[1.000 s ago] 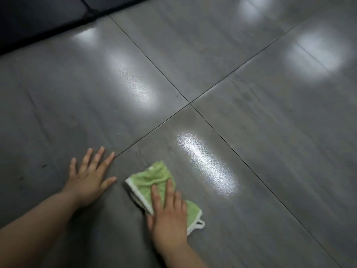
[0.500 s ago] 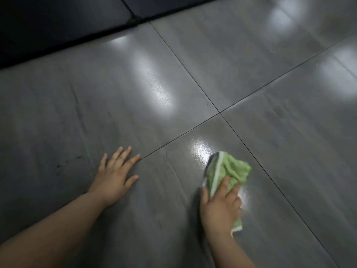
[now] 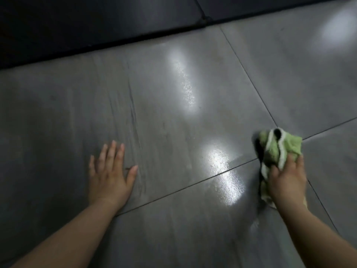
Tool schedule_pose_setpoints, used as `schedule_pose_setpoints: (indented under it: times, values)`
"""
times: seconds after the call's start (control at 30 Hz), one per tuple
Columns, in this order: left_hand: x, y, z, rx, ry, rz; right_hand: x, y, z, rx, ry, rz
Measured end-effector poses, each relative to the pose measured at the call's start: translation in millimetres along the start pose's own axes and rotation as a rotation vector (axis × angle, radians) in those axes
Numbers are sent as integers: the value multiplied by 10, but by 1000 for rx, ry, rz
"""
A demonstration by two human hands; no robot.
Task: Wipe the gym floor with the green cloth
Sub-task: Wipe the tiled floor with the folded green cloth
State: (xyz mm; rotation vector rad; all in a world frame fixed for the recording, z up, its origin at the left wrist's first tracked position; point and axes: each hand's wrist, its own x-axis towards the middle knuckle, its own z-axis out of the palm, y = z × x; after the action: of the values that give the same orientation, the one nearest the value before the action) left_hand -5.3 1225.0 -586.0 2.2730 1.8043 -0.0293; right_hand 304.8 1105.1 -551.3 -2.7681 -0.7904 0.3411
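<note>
The green cloth [image 3: 278,149], bunched up with a white hem, lies on the glossy grey tiled floor [image 3: 173,117] at the right, close to where the tile seams cross. My right hand [image 3: 287,180] presses down on its near part, fingers curled over the fabric; the cloth's far end sticks out beyond the fingers. My left hand [image 3: 111,175] rests flat on the floor to the left, fingers spread, holding nothing.
A dark mat or raised edge [image 3: 96,22] runs along the far side of the tiles. Bright light reflections [image 3: 222,167] gleam on a wet-looking patch between my hands. Thin dark seams divide the large tiles.
My right hand has slid the cloth from beside my left hand to the right and away from me, towards the seam crossing. The cloth has bunched up. My left hand stays planted.
</note>
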Motion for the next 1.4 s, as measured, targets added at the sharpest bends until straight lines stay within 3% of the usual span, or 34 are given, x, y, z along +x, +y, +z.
schedule_pose_setpoints:
  times: [0.07, 0.17, 0.3, 0.37, 0.43, 0.5, 0.63, 0.7, 0.73, 0.9, 1.0, 1.13, 1.3, 1.33, 1.4]
  values:
    - [20, -19, -5, 21, -25, 13, 100, -444, 162, 15, 20, 0]
    - [47, -49, -1, 27, -48, 45, -2, -1214, 489, 29, -84, -170]
    - [50, -52, -38, -9, -111, 20, -326, -1952, 803, -11, -239, -705]
    - [55, -55, -45, -22, -143, 1, -257, -1935, 837, -79, -236, -968]
    - [67, -55, -36, -20, -140, -5, 25, -1713, 776, -171, -215, -1073]
    - [77, -53, -34, -26, -144, -10, 360, -1383, 643, -210, -149, -982]
    - [66, -49, -28, 1, -131, 4, 524, -1032, 326, -38, -43, -259]
    - [53, -45, -22, 9, -93, 19, 319, -1129, 406, -11, -44, -96]
    - [50, -40, -20, 4, -83, 20, 173, -1211, 465, -21, -41, -151]
    - [48, -35, -23, -6, -32, 38, -832, -1219, 748, -204, -99, -816]
    - [31, -31, 1, 28, 18, 71, -1005, -847, 654, -209, -138, -1020]
    - [11, 37, -20, 10, 5, 15, -622, -31, 348, -170, -103, -750]
    - [-28, 104, -91, 53, -122, -18, -703, 690, 9, -30, 29, -40]
    - [-30, 125, -111, 65, -150, -27, -808, 663, 40, -35, 29, -7]
    - [-29, 177, -165, 96, -186, -39, -1130, 474, 124, -79, -133, -124]
